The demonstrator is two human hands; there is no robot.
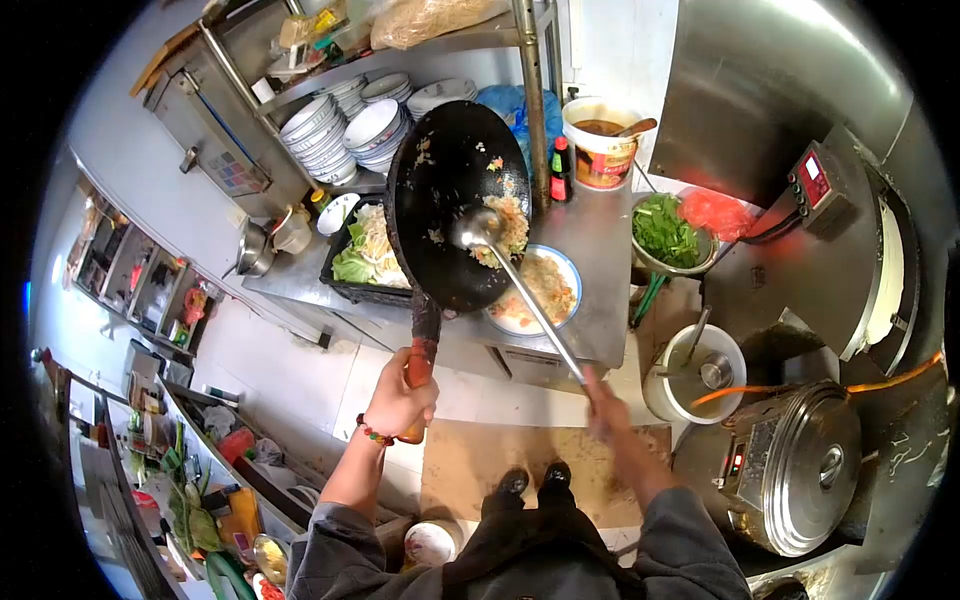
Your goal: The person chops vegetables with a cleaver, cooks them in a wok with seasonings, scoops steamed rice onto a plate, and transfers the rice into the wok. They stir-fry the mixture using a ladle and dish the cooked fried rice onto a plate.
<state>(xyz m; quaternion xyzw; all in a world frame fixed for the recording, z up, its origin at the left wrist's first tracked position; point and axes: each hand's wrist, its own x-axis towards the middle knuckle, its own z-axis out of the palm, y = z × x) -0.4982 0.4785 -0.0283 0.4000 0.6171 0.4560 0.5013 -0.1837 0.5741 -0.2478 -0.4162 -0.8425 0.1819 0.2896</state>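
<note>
My left hand (396,397) is wrapped round the wooden handle of a black wok (420,180), which is tilted steeply over the counter. In my right hand (608,408), slightly blurred, is the long shaft of a metal ladle (545,315). The ladle's bowl lies inside the wok, against a clump of fried rice (510,222) near its right rim. Just below that rim, a white plate with a blue edge (574,275) holds more fried rice. Bits of rice and vegetable cling to the wok's inner wall.
Stacked bowls (375,128) and a black tray of cut vegetables (348,288) are behind the wok. A sauce tub (603,165) and sauce bottle (560,170) stand at the counter's back. Right are a bowl of greens (662,230), a white bucket (735,345) and a lidded steel cooker (815,480).
</note>
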